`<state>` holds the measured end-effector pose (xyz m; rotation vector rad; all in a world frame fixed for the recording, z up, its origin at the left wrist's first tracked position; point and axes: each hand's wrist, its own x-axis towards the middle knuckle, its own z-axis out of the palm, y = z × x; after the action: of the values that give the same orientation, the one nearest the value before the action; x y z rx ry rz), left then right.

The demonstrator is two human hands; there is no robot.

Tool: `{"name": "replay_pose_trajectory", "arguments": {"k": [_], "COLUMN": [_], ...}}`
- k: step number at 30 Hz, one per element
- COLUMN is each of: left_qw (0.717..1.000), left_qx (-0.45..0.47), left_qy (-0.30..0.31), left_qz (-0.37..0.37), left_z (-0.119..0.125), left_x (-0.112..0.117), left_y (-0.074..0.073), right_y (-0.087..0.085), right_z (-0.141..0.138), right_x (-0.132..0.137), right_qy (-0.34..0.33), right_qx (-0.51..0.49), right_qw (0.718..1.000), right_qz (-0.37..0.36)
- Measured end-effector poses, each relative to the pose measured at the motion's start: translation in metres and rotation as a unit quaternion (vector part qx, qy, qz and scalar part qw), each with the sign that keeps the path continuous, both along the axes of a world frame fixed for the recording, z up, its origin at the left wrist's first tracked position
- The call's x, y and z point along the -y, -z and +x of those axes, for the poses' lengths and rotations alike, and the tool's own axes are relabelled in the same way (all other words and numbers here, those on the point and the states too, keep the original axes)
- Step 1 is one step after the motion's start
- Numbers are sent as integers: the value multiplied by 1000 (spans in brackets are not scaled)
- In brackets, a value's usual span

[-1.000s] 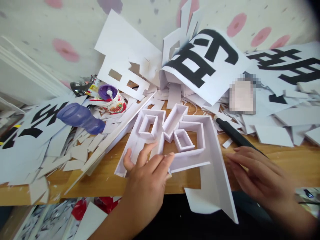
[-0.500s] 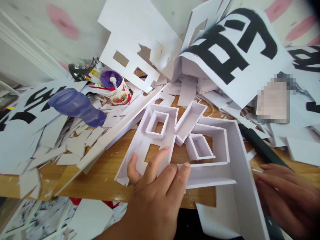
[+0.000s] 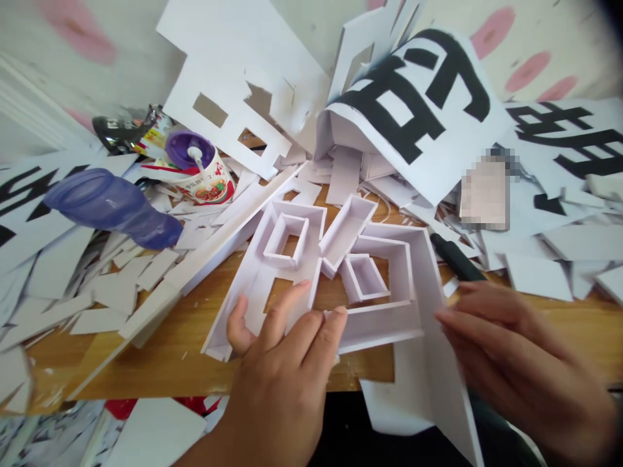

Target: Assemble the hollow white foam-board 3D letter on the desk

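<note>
A white foam-board letter shape (image 3: 341,272) with raised walls and box-like cells lies on the wooden table (image 3: 204,363), hanging over its near edge. My left hand (image 3: 287,350) rests on its near left part, fingers spread and fingertips on the walls. My right hand (image 3: 506,350) lies flat against the tall right side wall, fingers stretched out and pressing on it. A black pen-like knife (image 3: 455,258) lies just beyond my right fingertips.
Cut white foam scraps (image 3: 111,292) and paper sheets with black printed characters (image 3: 418,97) cover the table's back and sides. A purple bottle (image 3: 107,207) and a purple-capped glue pot (image 3: 199,172) lie at the left. A long white strip (image 3: 219,246) runs diagonally.
The view swung closer and then back. Both hands stayed on the foam shape; my right hand came back into fuller view against the right wall.
</note>
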<state>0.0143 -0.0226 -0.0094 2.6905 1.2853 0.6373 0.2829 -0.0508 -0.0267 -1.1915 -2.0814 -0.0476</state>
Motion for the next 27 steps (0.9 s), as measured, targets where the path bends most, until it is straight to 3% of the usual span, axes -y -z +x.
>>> {"name": "replay_pose_trajectory", "arguments": {"k": [5,8,19,27], "left_qw": [1000,1000,1000,1000], "left_qx": [4,0,8,3], "left_qy": [-7,-6,-13,-9], "left_qz": [-10,-17,-6,-13], "left_z": [4,5,4,4], "left_x": [2,4,8,8], "left_y": [-2,-3,3,4], "right_y": [-32,-42,-37,-36], "right_z": [-33,-54,-76,-75], "right_x": [-38,-55,-72,-79], "right_qy": [-87,-129,-163,-208], "right_qx": [92,144,189,141], "right_qw": [989,973,948,935], "right_qz": [-73,-129,-199,-250]}}
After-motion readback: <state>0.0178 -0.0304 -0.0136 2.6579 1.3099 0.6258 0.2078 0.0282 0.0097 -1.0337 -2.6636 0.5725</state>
